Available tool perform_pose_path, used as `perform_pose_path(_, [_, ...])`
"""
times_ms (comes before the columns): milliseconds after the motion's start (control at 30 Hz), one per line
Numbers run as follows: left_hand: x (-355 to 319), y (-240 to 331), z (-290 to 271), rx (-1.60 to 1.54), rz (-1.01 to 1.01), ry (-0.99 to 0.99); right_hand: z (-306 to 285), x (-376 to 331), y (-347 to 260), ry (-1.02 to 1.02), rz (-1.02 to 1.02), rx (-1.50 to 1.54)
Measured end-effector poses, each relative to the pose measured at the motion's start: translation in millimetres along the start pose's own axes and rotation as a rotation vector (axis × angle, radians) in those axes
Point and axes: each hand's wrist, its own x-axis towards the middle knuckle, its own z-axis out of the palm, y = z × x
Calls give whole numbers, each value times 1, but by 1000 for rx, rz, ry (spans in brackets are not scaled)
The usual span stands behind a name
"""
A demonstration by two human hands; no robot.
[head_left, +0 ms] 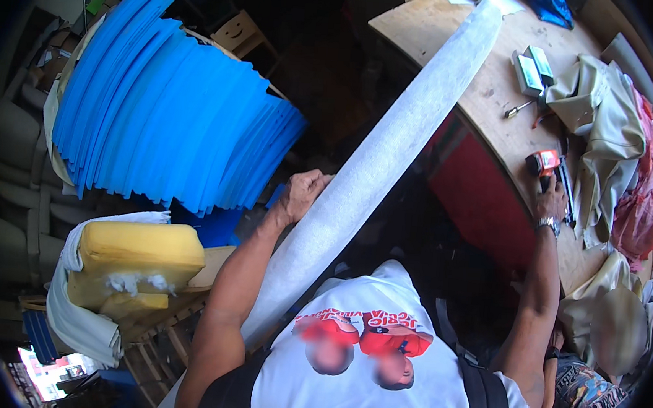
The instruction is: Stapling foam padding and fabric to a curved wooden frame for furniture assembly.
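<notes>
A long roll of white, felt-like fabric (376,154) slants from beside my body up to the far end of the wooden table. My left hand (304,194) is closed at the roll's left edge, fingers curled against it. At the table's near edge, my right hand (551,200), with a watch on its wrist, is closed round the dark end of a red-and-black tape measure (543,163). Its fingertips are partly hidden. A long dark tool (568,181) lies beside that hand. Farther off are a small brush-like tool (518,109) and two small green-and-white boxes (532,71).
Blue foam sheets (172,115) stand stacked at the left, above a yellow foam cushion (142,255) on white cloth. Beige fabric (605,126) and pink plastic (638,194) lie along the wooden table's (424,31) right side. Another person (588,393) is at the lower right.
</notes>
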Motion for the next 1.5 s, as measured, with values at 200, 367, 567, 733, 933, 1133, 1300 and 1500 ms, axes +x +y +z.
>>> perform_pose_path(200, [7,-14,-15,32,-111,21,-43,-93,-156,540,-600,621])
perform_pose_path(367, [1,-3,-5,34,-277,-66,-97,-250,-247,354,-1158,898])
perform_pose_path(567, [-54,-29,-21,-212,-137,-31,-117,-397,-276,130,-1234,917])
perform_pose_path(733, [-79,-23,-18,-272,6,-50,-110,-455,-256,53,-964,1384])
perform_pose_path(933, [-63,3,11,-230,-71,-5,-13,-423,-242,-233,0,1520])
perform_pose_path(1133, [-39,16,29,-313,-65,-52,47,-311,-269,-262,229,1476])
perform_pose_path(1300, [-40,4,38,-717,-67,-162,6,-267,-297,-266,58,1663])
perform_pose_path(1500, [-35,-9,46,-699,-61,-163,-31,-304,-290,-181,-210,1682])
